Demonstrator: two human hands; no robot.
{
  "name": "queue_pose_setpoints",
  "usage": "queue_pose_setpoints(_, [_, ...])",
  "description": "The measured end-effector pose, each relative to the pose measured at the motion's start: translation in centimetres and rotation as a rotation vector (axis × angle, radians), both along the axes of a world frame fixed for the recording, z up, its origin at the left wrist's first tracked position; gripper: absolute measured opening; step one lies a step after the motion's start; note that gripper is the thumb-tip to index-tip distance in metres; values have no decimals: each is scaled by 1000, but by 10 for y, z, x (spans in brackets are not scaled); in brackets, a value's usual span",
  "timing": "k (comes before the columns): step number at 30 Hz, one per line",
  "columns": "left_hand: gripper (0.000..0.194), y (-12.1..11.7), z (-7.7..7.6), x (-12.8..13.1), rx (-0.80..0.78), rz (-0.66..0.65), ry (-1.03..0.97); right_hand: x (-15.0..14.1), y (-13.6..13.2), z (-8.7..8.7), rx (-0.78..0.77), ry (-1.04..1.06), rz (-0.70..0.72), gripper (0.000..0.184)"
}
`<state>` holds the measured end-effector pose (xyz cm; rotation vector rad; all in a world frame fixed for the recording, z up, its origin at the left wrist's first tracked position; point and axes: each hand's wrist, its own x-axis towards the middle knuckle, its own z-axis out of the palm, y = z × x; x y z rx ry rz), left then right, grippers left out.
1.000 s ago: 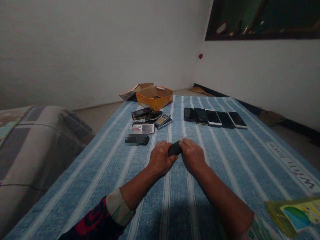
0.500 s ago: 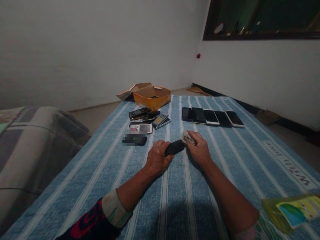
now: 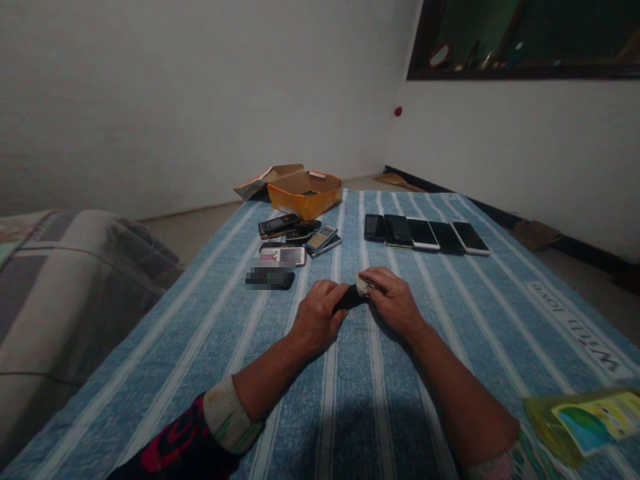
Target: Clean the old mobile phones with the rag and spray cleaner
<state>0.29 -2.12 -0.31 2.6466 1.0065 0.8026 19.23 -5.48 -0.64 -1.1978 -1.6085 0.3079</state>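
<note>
Grasping a dark oblong device (image 3: pixel 349 298) with a smooth, matt surface, the left hand (image 3: pixel 316 315) closes firmly around one end. The right hand (image 3: pixel 394 300) pinches a crumpled, pale cloth (image 3: pixel 362 285) against the opposite end, so that the device lies between the two hands, above the middle of a woven blue tablecloth (image 3: pixel 300 413) with white stripes. Beyond the left hand lie a dark, rounded handset (image 3: pixel 286 281), partly obscured by pixelation, a pinkish-silver keypad phone (image 3: pixel 284 256) and a slim blue phone with tan keys (image 3: pixel 321 239). Behind these stands an orange cardboard box (image 3: pixel 303 198), open-topped. Farther right, five flat, glossy phones (image 3: pixel 424 235) form a row; nearer, a yellow-green plastic packet (image 3: pixel 540 427) bears a printed label.
</note>
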Motion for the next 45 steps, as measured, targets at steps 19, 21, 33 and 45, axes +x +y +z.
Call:
queue_pose_setpoints(19, [16, -2, -1, -3, 30, 3, -74, 7, -5, 10, -25, -305, 64, 28])
queue_pose_setpoints(21, [18, -3, -1, -2, 64, 10, -60, -3, -8, 10, 1, -477, 7, 26])
queue_pose_setpoints(33, [17, -6, 0, -4, 52, 13, -93, -43, -21, 8, 122, -544, -39, 28])
queue_pose_setpoints(45, [12, -6, 1, -10, -10, 32, -75, -33, -20, 8, 76, -752, -288, 15])
